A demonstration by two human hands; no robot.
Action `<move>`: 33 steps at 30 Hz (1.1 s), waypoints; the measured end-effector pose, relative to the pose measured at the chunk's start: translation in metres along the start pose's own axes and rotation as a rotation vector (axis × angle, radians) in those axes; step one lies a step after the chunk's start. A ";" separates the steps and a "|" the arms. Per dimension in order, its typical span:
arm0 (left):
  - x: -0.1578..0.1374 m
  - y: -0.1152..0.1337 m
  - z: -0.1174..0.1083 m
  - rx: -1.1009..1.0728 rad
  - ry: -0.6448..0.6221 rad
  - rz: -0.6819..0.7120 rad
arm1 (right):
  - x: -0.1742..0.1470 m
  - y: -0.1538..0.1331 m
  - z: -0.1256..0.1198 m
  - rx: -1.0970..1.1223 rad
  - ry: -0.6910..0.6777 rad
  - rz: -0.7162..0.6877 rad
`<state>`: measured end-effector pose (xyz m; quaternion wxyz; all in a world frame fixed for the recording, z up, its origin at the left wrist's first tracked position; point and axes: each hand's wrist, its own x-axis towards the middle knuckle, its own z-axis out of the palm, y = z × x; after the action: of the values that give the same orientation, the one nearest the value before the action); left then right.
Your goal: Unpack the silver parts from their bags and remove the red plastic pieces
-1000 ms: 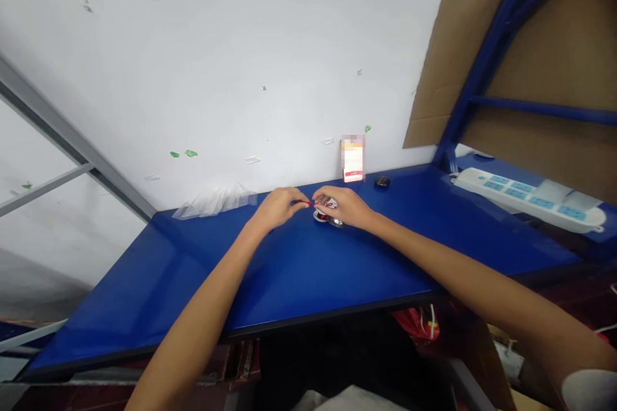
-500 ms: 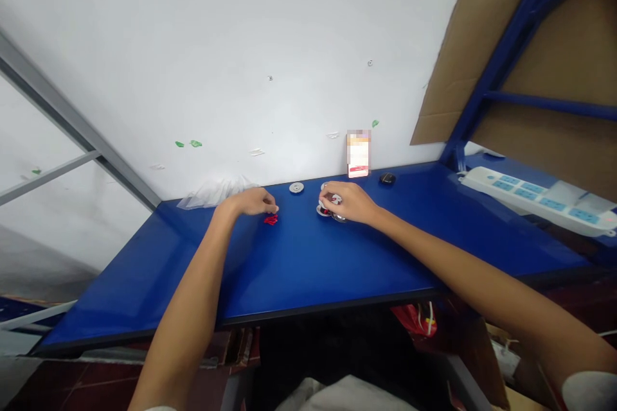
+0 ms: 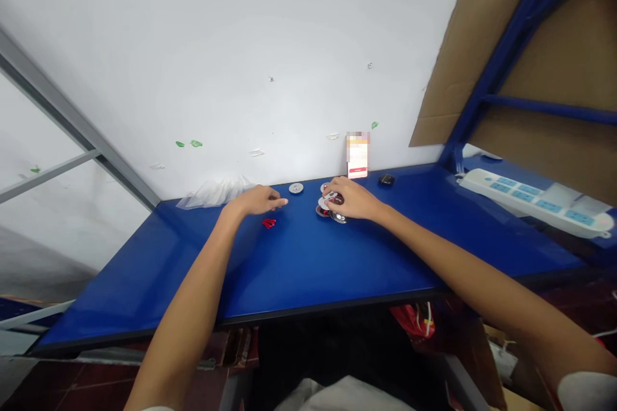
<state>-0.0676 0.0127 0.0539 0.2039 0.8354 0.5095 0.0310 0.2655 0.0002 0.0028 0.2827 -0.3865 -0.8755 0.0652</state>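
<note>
My left hand [image 3: 263, 200] hovers over the blue table, its thumb and fingers brought together. Whatever lies between those fingertips is too small to make out. Just below it is a small pile of red pieces [image 3: 268, 223]. My right hand [image 3: 355, 198] has its fingers closed at the edge of a white round disc [image 3: 324, 203]. Beneath and around that hand lie several round discs, among them a shiny metallic one [image 3: 339, 218], partly hidden by the fingers. Another grey-white disc [image 3: 295, 188] lies by itself between the hands, near the wall.
Clear plastic bags [image 3: 214, 192] lie against the wall at left. A phone [image 3: 357, 155] leans upright on the wall, with a small black object [image 3: 386, 180] beside it. At right is a white power strip [image 3: 535, 200]. The blue table [image 3: 308, 270] has a dark front edge.
My left hand has moved right and slightly up, away from the red pieces. My right hand's fingers have shifted, uncovering more of the white disc.
</note>
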 end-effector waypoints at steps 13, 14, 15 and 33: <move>0.020 0.055 0.047 -0.140 0.347 0.296 | 0.005 0.017 -0.002 0.013 -0.028 -0.090; 0.021 0.056 0.048 -0.250 0.342 0.285 | 0.006 0.017 -0.003 0.049 -0.001 -0.084; 0.022 0.056 0.048 -0.375 0.326 0.270 | 0.006 0.015 -0.004 0.097 0.033 -0.076; 0.031 0.067 0.072 -1.104 0.257 0.199 | 0.005 -0.015 0.012 0.561 0.303 0.034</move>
<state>0.0218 -0.0096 0.0086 0.5421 0.6388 0.3573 0.4127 0.2464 -0.0051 0.0000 0.5042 -0.3135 -0.7647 0.2506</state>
